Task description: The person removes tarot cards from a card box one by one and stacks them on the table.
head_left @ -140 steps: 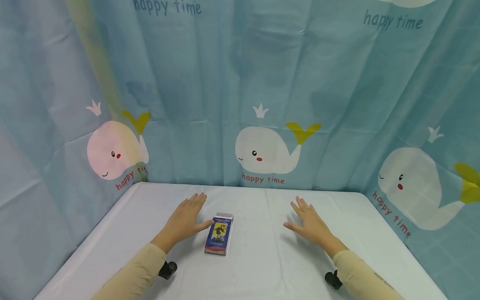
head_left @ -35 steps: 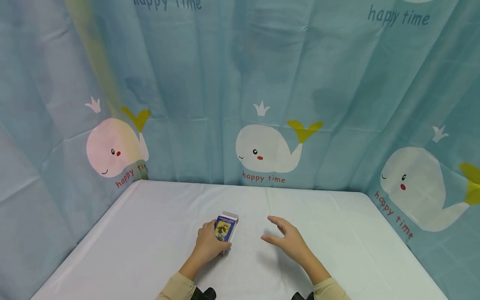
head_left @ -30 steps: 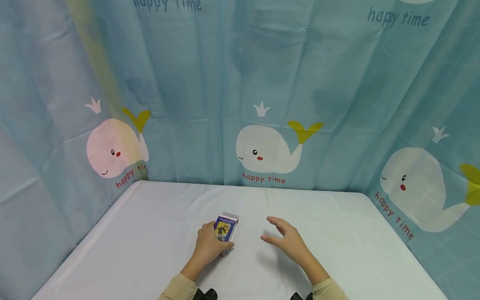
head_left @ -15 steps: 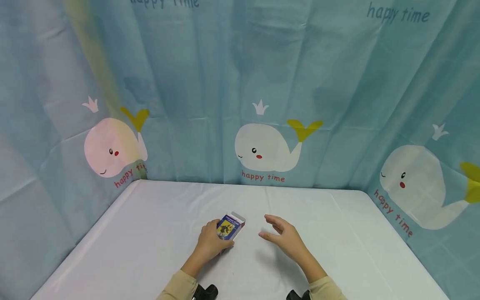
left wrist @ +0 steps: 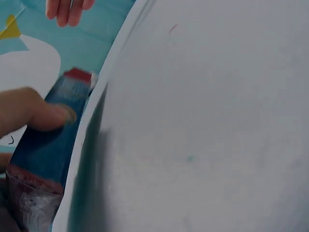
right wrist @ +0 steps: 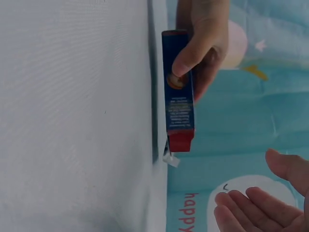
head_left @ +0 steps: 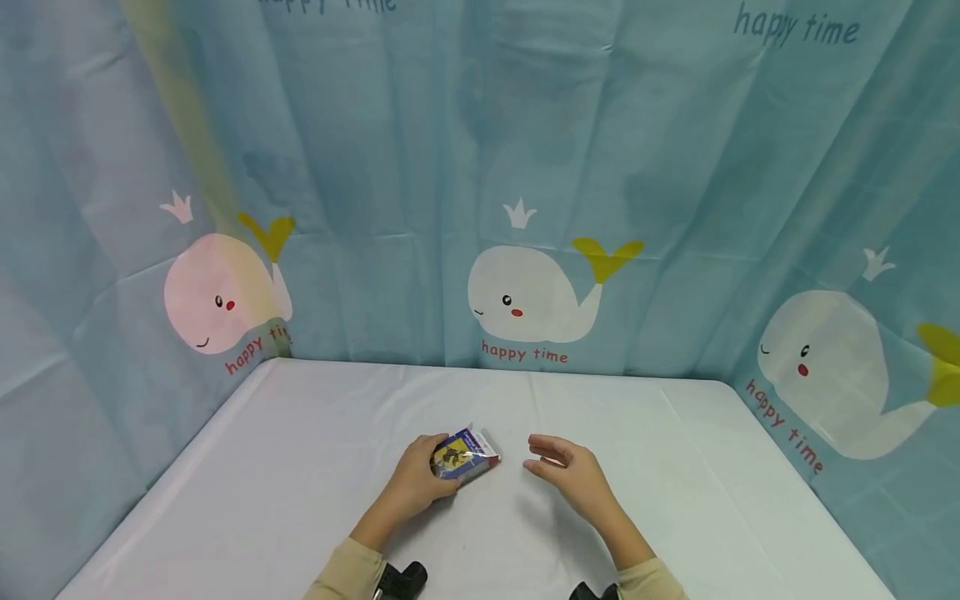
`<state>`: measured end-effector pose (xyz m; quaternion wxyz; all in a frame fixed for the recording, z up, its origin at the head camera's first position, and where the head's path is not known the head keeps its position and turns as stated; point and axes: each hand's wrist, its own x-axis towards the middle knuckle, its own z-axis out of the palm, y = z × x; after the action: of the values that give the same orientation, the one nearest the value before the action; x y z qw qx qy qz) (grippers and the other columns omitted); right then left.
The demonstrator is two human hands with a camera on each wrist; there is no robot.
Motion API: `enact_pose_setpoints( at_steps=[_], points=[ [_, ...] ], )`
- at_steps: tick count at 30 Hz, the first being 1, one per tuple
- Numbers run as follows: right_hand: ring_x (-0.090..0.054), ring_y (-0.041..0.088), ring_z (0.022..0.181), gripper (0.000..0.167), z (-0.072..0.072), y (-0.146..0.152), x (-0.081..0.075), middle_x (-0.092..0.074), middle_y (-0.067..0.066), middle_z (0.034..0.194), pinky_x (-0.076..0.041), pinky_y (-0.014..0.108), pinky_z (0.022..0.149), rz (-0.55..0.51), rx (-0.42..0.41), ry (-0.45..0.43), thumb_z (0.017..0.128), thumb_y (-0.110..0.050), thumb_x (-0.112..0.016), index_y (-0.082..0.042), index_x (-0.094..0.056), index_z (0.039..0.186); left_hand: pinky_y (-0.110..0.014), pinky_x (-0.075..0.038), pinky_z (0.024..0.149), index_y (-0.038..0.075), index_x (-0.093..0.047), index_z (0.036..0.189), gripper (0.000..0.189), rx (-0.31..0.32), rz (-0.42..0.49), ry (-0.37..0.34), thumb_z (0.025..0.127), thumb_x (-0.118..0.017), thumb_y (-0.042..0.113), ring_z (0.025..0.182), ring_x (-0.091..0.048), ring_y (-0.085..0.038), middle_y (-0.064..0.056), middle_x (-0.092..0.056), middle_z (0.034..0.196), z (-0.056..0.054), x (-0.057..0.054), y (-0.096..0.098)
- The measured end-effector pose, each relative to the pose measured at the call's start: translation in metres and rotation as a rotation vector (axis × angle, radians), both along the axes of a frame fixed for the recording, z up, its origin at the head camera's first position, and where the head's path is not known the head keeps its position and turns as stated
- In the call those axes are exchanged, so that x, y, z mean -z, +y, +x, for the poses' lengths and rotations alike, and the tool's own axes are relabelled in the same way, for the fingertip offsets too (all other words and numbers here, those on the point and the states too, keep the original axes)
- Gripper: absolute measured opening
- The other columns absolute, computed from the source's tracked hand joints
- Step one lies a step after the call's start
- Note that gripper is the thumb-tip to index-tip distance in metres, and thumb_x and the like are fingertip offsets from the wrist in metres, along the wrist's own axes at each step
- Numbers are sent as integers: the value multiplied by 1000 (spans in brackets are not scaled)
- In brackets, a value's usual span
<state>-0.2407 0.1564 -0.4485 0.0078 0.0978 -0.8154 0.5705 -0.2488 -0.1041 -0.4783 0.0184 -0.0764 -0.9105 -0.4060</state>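
Head view, with twelve o'clock pointing away from the person: the left hand (head_left: 416, 479) grips a small blue box (head_left: 461, 454) with a yellow picture, its fingers and thumb at opposite sides, and the box points out of the grip toward two o'clock. It sits over the middle of the white table (head_left: 637, 425); whether its underside touches the cloth I cannot tell. The right hand (head_left: 570, 475) is at three o'clock from the box, fingers loosely bent and gripping nothing, a narrow gap between them. A broad strip of cloth runs from the box to the table's far edge at twelve, with wider stretches toward the slanting side edges at nine and three. Beyond the far edge hangs a blue curtain (head_left: 375, 283) printed with whales. The left wrist view shows the thumb (left wrist: 41, 113) pressed along the box's narrow side; in the right wrist view a red end (right wrist: 181, 141) sticks out past the grip.
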Motion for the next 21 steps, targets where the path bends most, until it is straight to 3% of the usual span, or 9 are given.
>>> enact_pose_setpoints(
  at_steps=[5,8,14,21],
  points=[
    [-67,27,115,38,5,-2,-7,-70,17,122,-54,30,92,-18,17,-23,88,-16,-74,-1,-68,122,-40,-44,91,5,-51,142,78,116,8,27,74,-84,23,110,-52,-20,-11,-56,133,-3,-5,-3],
    [-68,26,112,36,7,-4,-11,-72,16,119,-55,28,90,-28,25,-15,88,-17,-74,-1,-70,120,-40,-44,93,8,-50,144,78,150,32,43,75,-83,24,113,-52,-19,-9,-55,135,-2,-7,-3],
    [-70,22,108,30,12,-5,-21,-75,10,113,-56,26,87,-55,75,16,87,-19,-75,-6,-74,114,-36,-45,95,13,-50,145,76,174,107,92,77,-83,24,116,-53,-19,-5,-54,137,1,-13,0],
    [-70,15,105,28,18,-4,-30,-75,5,111,-56,26,88,-70,138,31,86,-24,-76,-10,-76,110,-37,-45,96,12,-49,145,78,200,108,115,77,-83,22,117,-53,-20,-7,-53,140,4,-22,1]
  ],
)
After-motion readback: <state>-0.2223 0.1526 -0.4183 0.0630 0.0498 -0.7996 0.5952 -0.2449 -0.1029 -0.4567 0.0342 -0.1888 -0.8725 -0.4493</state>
